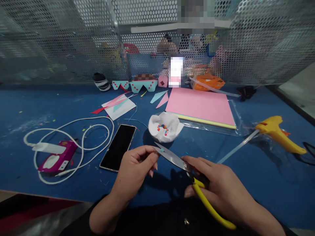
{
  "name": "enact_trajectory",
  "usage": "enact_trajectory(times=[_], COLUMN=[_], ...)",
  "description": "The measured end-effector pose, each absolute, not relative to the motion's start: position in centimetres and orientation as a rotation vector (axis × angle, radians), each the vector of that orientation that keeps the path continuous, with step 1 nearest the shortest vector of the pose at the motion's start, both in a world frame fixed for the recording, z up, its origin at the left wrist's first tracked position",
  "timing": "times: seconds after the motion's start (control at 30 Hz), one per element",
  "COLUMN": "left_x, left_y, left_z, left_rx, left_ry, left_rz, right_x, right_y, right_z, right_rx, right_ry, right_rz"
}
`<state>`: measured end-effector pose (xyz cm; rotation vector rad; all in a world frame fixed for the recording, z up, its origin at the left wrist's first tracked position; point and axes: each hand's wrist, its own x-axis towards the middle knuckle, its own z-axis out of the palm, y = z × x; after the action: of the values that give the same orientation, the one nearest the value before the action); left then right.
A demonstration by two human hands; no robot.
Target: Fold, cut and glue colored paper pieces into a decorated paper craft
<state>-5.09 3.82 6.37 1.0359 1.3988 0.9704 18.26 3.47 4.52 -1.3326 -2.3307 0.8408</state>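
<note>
My right hand is wrapped round the yellow handles of a pair of scissors. Their silver blades point up and left, nearly together. At the blade tips, the thumb and forefinger of my left hand are pinched; what lies between them is hidden. A tiny light-blue scrap shows against the blade by those fingertips. Just beyond the tips stands a bowl lined with white paper, holding small red, blue and orange bits.
A black phone lies left of my hands, near a white cable and a purple packet. Pink sheets are stacked behind the bowl. To the right is a yellow glue gun. Cut-paper pieces stand by the perforated screen.
</note>
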Motion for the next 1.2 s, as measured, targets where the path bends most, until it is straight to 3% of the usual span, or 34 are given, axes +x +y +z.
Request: enact_trajectory(times=[1.03, 1.2], left_x=[-5.6, -5.9], left_y=[3.7, 3.7], left_z=[5.3, 5.4], left_rx=[1.019, 0.975], left_ry=[1.448, 1.42], left_rz=[0.808, 0.864], right_x=[19.0, 18.8], right_y=[3.5, 3.4], right_z=[4.5, 4.5], right_rx=[-1.352, -1.414], right_ry=[-2.068, -1.817], right_rz=[1.325, 1.178])
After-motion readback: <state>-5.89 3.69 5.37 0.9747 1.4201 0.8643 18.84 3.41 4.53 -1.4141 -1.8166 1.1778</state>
